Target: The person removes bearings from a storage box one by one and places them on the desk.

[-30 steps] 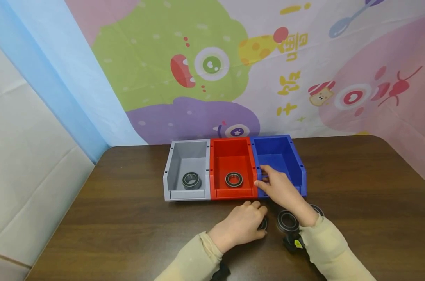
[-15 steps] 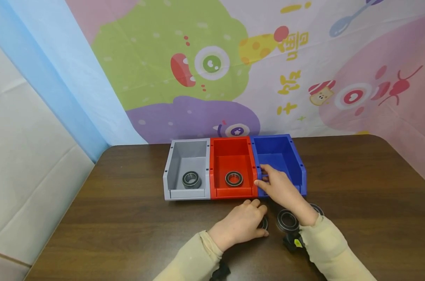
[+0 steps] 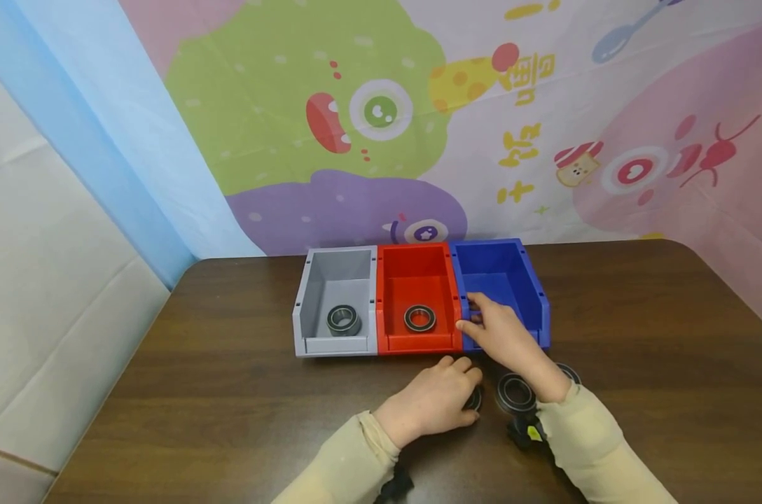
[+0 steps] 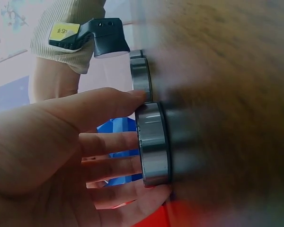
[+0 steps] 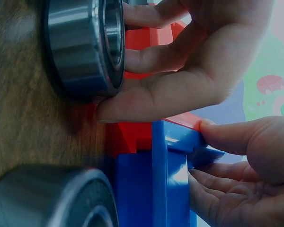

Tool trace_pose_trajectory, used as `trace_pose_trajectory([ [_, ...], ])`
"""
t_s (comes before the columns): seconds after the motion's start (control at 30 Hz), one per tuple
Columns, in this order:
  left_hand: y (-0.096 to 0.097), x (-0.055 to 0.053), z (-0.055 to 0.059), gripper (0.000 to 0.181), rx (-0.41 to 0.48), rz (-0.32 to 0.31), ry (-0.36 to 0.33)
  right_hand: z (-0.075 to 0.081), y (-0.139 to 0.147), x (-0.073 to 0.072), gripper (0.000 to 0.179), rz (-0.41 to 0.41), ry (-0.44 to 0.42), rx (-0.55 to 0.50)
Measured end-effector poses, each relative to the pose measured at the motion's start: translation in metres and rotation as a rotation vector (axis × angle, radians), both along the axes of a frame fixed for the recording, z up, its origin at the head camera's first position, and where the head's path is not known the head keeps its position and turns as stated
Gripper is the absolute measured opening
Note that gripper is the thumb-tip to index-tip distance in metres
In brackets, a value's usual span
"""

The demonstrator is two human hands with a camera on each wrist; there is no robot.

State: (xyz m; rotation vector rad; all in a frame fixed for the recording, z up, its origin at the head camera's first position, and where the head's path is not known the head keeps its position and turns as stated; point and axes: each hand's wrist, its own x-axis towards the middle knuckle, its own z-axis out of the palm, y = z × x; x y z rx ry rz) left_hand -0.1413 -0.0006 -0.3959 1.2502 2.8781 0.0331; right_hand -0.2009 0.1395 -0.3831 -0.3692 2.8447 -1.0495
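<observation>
My left hand (image 3: 433,397) is around a bearing (image 4: 152,142) lying flat on the table. In the left wrist view its thumb is on one edge and the fingers curve round the far side. The right hand (image 3: 506,337) pinches the front part of the blue bin's (image 3: 491,259) left side wall, where that bin meets the red bin (image 3: 415,283). In the right wrist view the thumb presses one face of the blue wall and the fingers are on the other. One bearing (image 3: 419,330) lies in the red bin, another (image 3: 343,332) in the grey bin (image 3: 346,294).
Right of my left hand lies another bearing (image 3: 503,396), and one more bearing (image 3: 570,373) is partly hidden behind the right forearm. A black wrist camera (image 3: 521,434) with a yellow tag is on the right wrist. Behind the wooden table (image 3: 198,392) hangs a printed cloth (image 3: 261,126).
Both hands stay in nearly the same places, with only tiny shifts of the left fingers. The whole head view has shifted very slightly.
</observation>
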Motion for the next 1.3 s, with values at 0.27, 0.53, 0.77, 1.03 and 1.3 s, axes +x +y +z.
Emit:
trace_pose_trajectory([
  [0.27,-0.004,-0.010,0.004,0.038,0.020,0.010,-0.116,0.000,0.000,-0.003,0.055,-0.003,0.003,-0.016],
  [0.53,-0.011,-0.023,0.022,0.021,0.119,-0.004,-0.109,-0.001,0.001,-0.003,0.052,0.000,0.026,-0.032],
  [0.77,-0.020,-0.039,0.036,0.016,0.313,0.113,0.103,-0.002,0.002,-0.003,0.051,-0.002,0.046,-0.020],
  [1.03,-0.025,-0.055,0.031,0.009,0.460,0.350,0.116,-0.005,0.000,-0.001,0.055,0.012,0.003,-0.027],
  [1.3,-0.024,-0.072,0.020,0.010,0.417,0.477,0.090,-0.003,0.002,-0.001,0.054,0.001,0.011,-0.024],
])
